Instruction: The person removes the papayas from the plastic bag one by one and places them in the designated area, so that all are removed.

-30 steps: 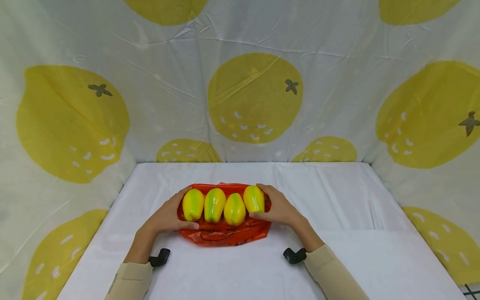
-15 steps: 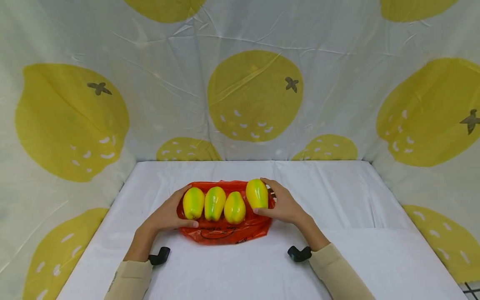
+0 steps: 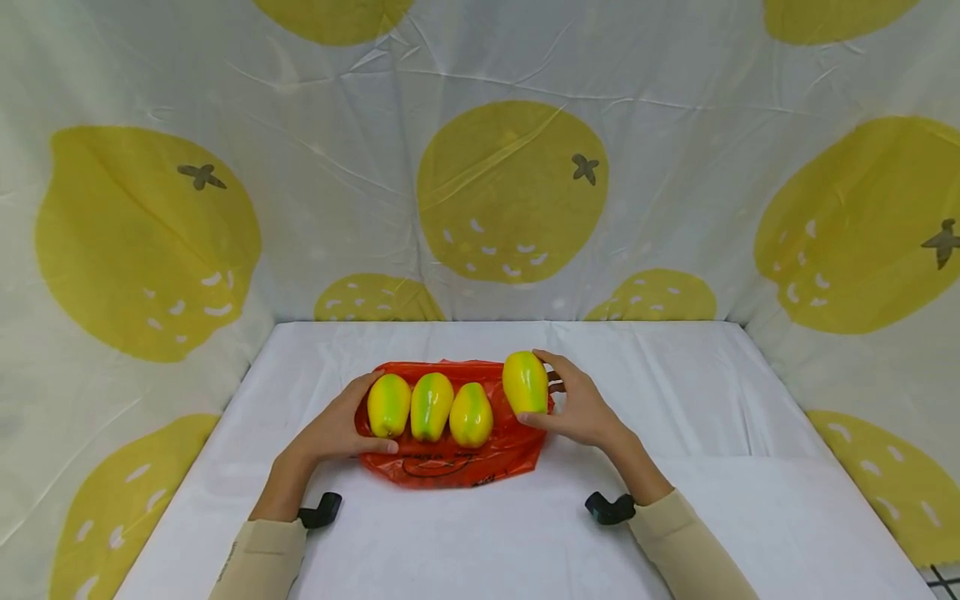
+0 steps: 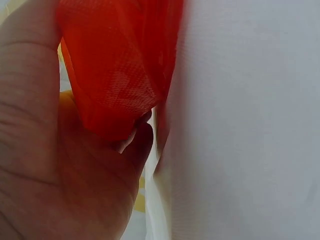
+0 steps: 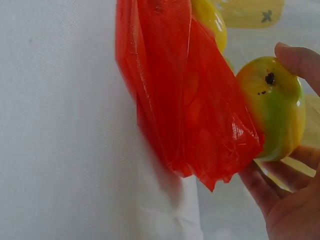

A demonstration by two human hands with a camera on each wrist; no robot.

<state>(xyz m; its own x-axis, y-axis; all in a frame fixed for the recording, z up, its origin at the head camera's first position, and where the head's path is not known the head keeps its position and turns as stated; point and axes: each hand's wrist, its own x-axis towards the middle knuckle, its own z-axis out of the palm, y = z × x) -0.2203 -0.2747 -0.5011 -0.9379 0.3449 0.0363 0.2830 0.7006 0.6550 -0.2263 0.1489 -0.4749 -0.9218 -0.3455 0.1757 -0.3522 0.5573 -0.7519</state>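
A red plastic bag [image 3: 457,473] with dark print lies on the table, and three yellow-green mangoes rest on it in a row: a left one [image 3: 388,406], a middle one [image 3: 432,408] and a right one [image 3: 472,417]. My left hand [image 3: 333,425] grips the bag's left end, thumb in front and fingers behind; red plastic [image 4: 115,65] fills that grasp in the left wrist view. My right hand [image 3: 583,407] holds another mango [image 3: 525,383] between thumb and fingers, raised over the bag's right end. In the right wrist view, this mango [image 5: 275,112] shows a dark stem spot beside the bag's crumpled edge.
A white cloth covers the table [image 3: 465,550]. Hanging cloth with a yellow lemon print [image 3: 513,192] encloses it at the back and both sides. Each wrist carries a black mount, one on the left [image 3: 321,510] and one on the right [image 3: 609,508].
My right hand has lifted the rightmost mango and moved it up and to the right, apart from the other three. My left hand has stayed at the bag's left end.
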